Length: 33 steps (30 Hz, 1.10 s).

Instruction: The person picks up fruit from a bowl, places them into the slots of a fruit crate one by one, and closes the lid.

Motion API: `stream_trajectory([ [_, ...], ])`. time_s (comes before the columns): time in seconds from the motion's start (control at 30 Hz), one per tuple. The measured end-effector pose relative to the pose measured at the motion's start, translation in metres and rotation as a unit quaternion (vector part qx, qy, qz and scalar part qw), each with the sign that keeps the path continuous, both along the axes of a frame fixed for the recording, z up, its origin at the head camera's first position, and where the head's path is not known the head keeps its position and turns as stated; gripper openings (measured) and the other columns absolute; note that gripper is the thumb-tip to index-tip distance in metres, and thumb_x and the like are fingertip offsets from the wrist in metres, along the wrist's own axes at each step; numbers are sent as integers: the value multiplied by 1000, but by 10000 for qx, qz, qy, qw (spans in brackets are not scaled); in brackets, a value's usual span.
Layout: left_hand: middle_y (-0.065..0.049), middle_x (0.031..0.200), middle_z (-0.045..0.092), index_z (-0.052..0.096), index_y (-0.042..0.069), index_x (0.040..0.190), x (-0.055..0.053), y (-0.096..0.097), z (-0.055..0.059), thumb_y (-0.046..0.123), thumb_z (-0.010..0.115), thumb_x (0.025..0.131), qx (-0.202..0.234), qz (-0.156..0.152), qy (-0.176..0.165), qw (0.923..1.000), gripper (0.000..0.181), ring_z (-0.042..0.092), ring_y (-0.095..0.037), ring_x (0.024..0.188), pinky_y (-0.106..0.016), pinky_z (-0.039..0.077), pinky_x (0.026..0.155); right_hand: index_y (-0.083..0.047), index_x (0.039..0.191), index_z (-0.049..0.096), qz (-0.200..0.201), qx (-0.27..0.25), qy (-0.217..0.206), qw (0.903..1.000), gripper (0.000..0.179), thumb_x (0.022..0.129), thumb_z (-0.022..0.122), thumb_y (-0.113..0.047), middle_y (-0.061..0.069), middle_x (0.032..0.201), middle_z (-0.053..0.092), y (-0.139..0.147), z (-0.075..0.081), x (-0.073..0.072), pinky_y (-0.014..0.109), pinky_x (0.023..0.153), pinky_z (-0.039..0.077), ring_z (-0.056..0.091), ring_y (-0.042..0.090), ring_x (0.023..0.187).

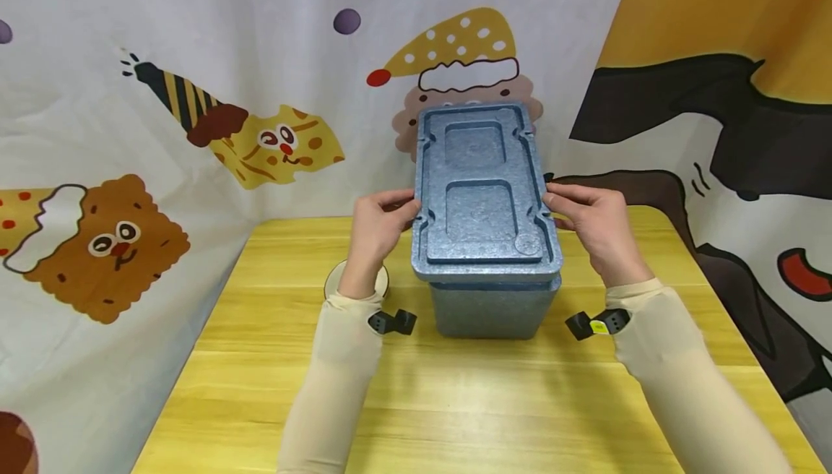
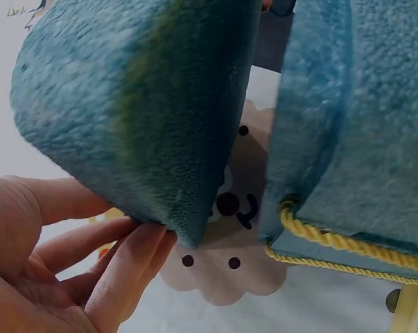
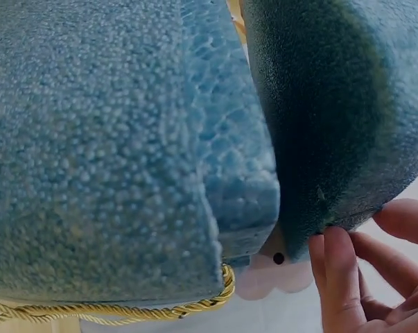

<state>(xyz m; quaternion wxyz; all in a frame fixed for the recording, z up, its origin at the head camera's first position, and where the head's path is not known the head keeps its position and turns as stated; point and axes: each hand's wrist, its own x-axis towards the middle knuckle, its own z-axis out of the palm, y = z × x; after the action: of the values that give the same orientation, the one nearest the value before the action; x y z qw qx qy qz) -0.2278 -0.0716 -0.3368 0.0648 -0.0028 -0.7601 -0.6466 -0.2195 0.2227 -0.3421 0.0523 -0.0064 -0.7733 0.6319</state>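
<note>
A blue-grey foam box (image 1: pixel 490 311) stands on the table, its lid (image 1: pixel 481 178) raised above it. In the head view the lid tilts, near edge over the box and far end higher. My left hand (image 1: pixel 380 235) pinches the lid's left edge between thumb and fingers. On the opposite edge, my right hand (image 1: pixel 594 225) pinches it the same way. Both wrist views show a gap between the lid (image 2: pixel 174 125) and the box (image 3: pixel 98 159). A twisted yellow rope (image 2: pixel 354 246) runs along the box's side. The inside of the box is hidden beneath the lid.
A round, pale thing with a dark rim (image 1: pixel 332 287) sits on the table, partly hidden behind my left wrist. The wooden table (image 1: pixel 468 409) reaches back to a hanging cloth (image 1: pixel 273 40) printed with cartoon figures, close behind the lid.
</note>
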Motion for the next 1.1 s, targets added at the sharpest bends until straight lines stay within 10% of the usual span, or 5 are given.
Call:
stream_trajectory([
  [0.3, -14, 102, 69, 72, -6, 110, 13, -2, 29, -2, 71, 88, 70, 54, 1234, 9923, 22, 67, -20, 83, -31, 58, 74, 3, 121, 68, -128, -1027, 1688, 9802, 33, 88, 72, 1, 11, 100, 63, -6, 19, 12, 21, 72, 56, 65, 17, 85],
  [0.5, -11, 101, 68, 70, -1, 119, 18, 0, 43, -5, 70, 88, -547, 152, 2567, 9648, 31, 63, -17, 94, -29, 56, 78, -11, 128, 66, -565, 163, 2431, 9682, 46, 86, 70, 9, 12, 105, 62, -8, 31, 20, 17, 82, 50, 62, 17, 98],
  [0.67, -13, 98, 66, 70, 1, 118, 18, 7, 36, -10, 70, 85, -175, 183, 2906, 9565, 35, 65, -19, 96, -35, 58, 78, -9, 120, 71, -858, 84, 2822, 9555, 39, 85, 70, 10, 9, 99, 62, -9, 30, 22, 24, 81, 46, 58, 20, 101],
  [1.1, -19, 95, 66, 74, -10, 97, 3, 15, 5, -13, 71, 84, 740, 372, 4151, 9060, 14, 67, -29, 94, -41, 58, 77, 20, 94, 66, 66, -3060, 2539, 9175, 11, 87, 66, 12, 17, 86, 60, -14, 25, 19, 38, 78, 55, 68, 25, 77],
])
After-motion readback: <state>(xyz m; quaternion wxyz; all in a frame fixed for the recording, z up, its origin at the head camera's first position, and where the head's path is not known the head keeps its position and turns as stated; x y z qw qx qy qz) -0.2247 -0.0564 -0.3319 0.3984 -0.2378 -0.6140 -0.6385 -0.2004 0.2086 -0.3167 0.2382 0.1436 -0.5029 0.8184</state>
